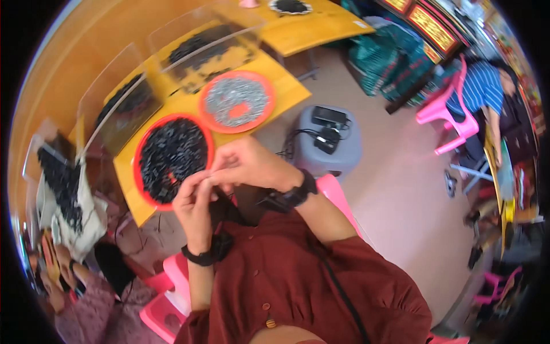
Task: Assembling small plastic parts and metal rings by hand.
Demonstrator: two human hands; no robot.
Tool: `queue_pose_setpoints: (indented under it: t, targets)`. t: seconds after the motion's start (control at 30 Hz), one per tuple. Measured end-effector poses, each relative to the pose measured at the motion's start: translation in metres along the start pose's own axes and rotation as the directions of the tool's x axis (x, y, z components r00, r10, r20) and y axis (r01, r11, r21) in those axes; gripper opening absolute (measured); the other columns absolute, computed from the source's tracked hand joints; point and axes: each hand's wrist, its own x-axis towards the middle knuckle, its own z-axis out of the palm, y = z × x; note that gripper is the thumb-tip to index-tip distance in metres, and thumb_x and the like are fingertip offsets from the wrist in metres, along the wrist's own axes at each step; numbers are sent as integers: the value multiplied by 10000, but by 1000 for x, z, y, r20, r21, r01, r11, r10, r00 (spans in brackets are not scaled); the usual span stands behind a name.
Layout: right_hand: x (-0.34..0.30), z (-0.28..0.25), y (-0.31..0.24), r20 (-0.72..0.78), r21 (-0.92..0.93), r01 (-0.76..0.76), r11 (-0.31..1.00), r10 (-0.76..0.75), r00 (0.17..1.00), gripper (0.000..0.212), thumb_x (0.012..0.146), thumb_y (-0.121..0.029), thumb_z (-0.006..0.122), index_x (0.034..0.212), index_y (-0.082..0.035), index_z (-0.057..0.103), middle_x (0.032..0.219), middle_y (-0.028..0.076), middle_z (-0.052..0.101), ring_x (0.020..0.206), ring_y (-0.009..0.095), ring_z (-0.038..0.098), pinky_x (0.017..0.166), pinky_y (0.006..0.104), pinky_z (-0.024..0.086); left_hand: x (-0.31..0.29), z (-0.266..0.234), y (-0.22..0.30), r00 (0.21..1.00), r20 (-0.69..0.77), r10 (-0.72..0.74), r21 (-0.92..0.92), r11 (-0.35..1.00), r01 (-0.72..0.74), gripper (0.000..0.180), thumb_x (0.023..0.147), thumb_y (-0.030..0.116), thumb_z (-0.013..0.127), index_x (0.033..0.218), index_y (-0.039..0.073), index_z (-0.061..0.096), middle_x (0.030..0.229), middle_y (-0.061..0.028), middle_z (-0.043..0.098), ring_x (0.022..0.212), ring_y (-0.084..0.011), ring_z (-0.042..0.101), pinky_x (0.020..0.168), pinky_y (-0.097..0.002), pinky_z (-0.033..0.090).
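Observation:
Both my hands meet in front of my chest, just over the near edge of the yellow table. My left hand (pixel 193 202) is closed, its thumb and fingertips pinched together. Against it, the fingertips of my right hand (pixel 243 164) are pinched too; whatever sits between them is too small or hidden to make out. Just beyond my left hand lies a red tray (pixel 137 162) heaped with small black pieces (pixel 175 149). Farther off, past my right hand, a second orange-red tray (pixel 270 97) holds many small silvery metal pieces (pixel 232 97).
Clear upright panels (pixel 129 114) stand along the table (pixel 286 86), with black pieces behind them. At right, a grey stool (pixel 344 146) carries black devices with cables. A sack of black pieces (pixel 63 183) and a co-worker's hands (pixel 63 264) are at left. A person sits far right.

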Motion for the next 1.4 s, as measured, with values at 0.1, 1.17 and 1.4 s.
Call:
queue_pose_setpoints:
  t: [0.1, 1.17, 1.4]
  targets:
    - [-5, -1, 8, 28, 99, -7, 995, 4, 1000, 99, 870, -85, 672, 913, -11, 621, 775, 32, 658, 662, 72, 618, 587, 193, 479, 0, -2, 3, 998, 59, 11, 53, 998, -15, 193, 910, -19, 564, 1070, -2, 671, 839, 1, 600, 647, -47, 526, 600, -178, 414]
    - [13, -72, 22, -491, 48, 130, 990, -90, 867, 125, 919, -107, 600, 952, 12, 624, 692, 9, 619, 566, 49, 541, 526, 185, 428, 90, 103, -18, 994, -57, -88, -199, 977, 75, 107, 929, 85, 598, 1002, 16, 634, 821, -7, 652, 634, -24, 523, 573, -164, 417]
    - [9, -92, 31, -517, 54, 39, 998, -5, 856, 156, 933, -122, 578, 919, 27, 623, 663, 5, 592, 523, 39, 478, 479, 199, 379, 101, 117, -18, 997, 52, -52, -51, 997, 55, 118, 948, 96, 578, 1025, 24, 631, 896, 4, 649, 732, -26, 574, 627, -172, 480]
